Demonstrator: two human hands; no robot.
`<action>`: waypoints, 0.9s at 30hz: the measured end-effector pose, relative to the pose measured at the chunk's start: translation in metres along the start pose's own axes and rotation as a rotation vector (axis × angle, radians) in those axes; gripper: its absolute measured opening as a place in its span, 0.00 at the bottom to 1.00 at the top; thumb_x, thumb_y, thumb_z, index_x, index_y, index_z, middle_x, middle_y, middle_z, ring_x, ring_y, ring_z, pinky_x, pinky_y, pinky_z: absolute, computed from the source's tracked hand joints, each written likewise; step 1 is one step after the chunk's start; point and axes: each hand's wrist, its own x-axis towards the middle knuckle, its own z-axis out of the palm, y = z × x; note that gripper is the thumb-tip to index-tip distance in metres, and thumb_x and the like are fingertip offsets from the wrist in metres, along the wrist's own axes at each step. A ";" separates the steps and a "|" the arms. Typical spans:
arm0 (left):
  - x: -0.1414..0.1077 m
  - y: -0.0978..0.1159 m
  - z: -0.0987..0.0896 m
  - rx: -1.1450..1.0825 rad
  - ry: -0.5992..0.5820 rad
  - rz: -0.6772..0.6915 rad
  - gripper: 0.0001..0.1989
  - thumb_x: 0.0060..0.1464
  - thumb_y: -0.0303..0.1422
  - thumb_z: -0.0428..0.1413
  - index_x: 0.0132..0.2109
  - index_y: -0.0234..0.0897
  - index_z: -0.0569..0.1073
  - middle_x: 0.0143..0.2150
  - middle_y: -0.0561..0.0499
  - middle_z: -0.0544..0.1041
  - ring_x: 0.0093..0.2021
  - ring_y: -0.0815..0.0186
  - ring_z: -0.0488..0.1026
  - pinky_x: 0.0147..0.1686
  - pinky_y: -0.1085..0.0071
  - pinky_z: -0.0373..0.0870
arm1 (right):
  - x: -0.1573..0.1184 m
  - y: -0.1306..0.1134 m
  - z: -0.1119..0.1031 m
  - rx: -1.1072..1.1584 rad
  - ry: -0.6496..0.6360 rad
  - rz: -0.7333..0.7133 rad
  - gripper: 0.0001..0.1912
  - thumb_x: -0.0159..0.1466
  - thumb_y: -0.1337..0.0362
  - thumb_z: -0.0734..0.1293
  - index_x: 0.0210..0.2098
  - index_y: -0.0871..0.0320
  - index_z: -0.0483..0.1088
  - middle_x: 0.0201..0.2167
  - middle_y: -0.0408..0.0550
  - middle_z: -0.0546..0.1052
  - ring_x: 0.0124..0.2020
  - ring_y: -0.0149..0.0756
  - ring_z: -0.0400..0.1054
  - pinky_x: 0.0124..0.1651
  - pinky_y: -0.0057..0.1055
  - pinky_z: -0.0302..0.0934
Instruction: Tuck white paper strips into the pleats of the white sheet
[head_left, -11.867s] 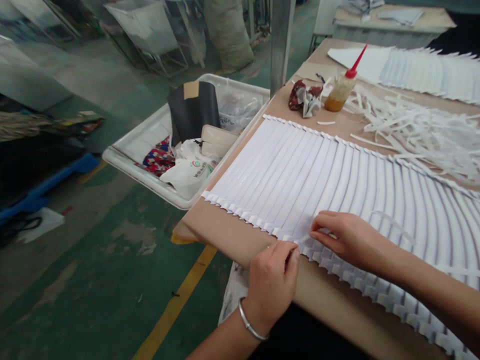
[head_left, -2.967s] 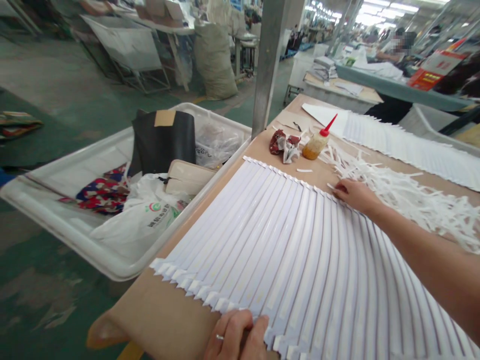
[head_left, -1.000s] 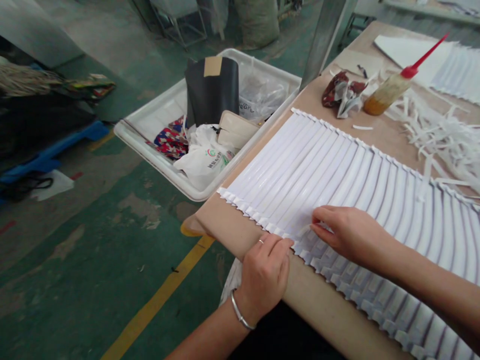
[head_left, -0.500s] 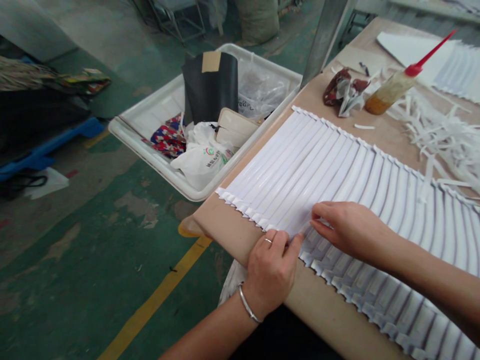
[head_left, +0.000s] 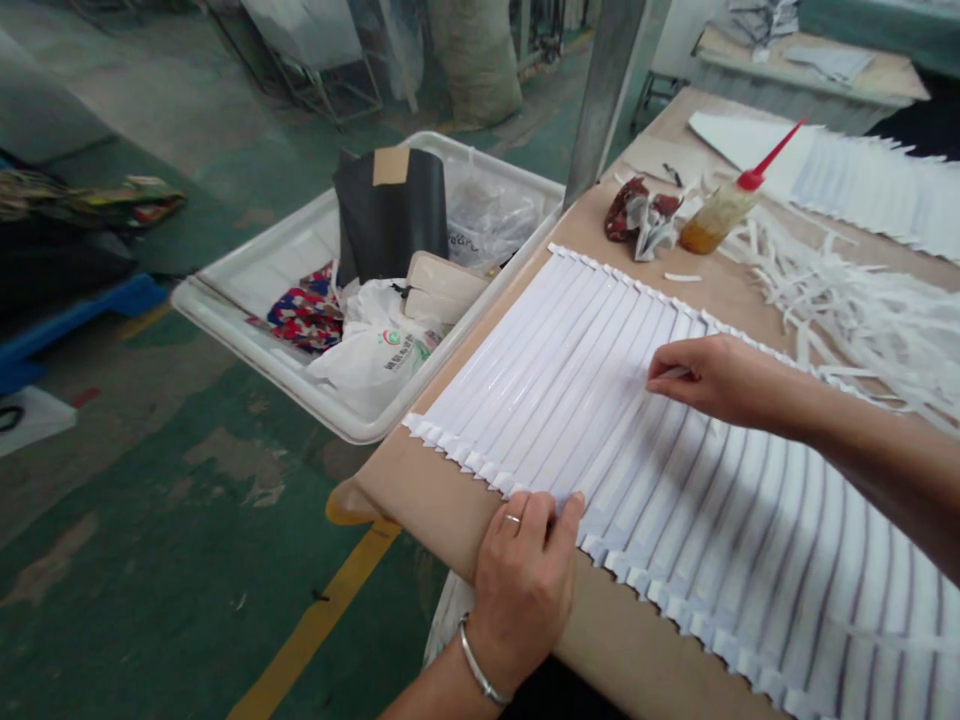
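A long row of overlapping white strip-like pieces (head_left: 517,370) lies fanned across the table, with notched ends along both edges. Narrow glossy bands run along several of them. My left hand (head_left: 525,575), wearing a ring and a bracelet, presses its closed fingers and thumb on the near edge of the row. Over the middle of the row, my right hand (head_left: 716,380) is closed in a pinch. A sliver of a thin white strip (head_left: 679,372) shows between its fingers; the rest is hard to make out.
Loose white strips (head_left: 817,280) lie heaped beyond the row. Nearby stand a red-tipped glue bottle (head_left: 720,215) and a crumpled wrapper (head_left: 641,215). A white bin (head_left: 247,345) with bags adjoins the table's left edge. A metal post (head_left: 604,100) rises at the far corner.
My right hand has lifted away from my left hand, toward the far side of the row. My left hand stays at the near edge. The view has shifted slightly.
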 end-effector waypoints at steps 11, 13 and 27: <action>0.003 -0.002 0.001 -0.025 0.068 0.035 0.15 0.65 0.23 0.49 0.55 0.34 0.74 0.37 0.46 0.69 0.39 0.60 0.66 0.39 0.62 0.68 | 0.020 0.018 0.009 0.021 0.019 0.096 0.06 0.60 0.60 0.67 0.31 0.54 0.73 0.28 0.44 0.78 0.32 0.36 0.72 0.35 0.29 0.58; 0.003 -0.002 0.001 -0.025 0.070 0.034 0.16 0.64 0.22 0.49 0.55 0.34 0.74 0.37 0.46 0.69 0.39 0.60 0.66 0.38 0.62 0.68 | 0.021 0.017 0.011 0.014 0.024 0.091 0.05 0.60 0.60 0.67 0.31 0.54 0.73 0.28 0.44 0.78 0.33 0.36 0.72 0.36 0.29 0.58; -0.003 -0.010 0.013 -0.043 0.153 0.054 0.18 0.64 0.22 0.47 0.56 0.35 0.74 0.38 0.45 0.69 0.40 0.60 0.66 0.39 0.63 0.67 | 0.056 0.085 -0.014 -0.015 0.130 0.103 0.06 0.60 0.60 0.66 0.32 0.55 0.72 0.33 0.45 0.79 0.35 0.37 0.72 0.37 0.30 0.59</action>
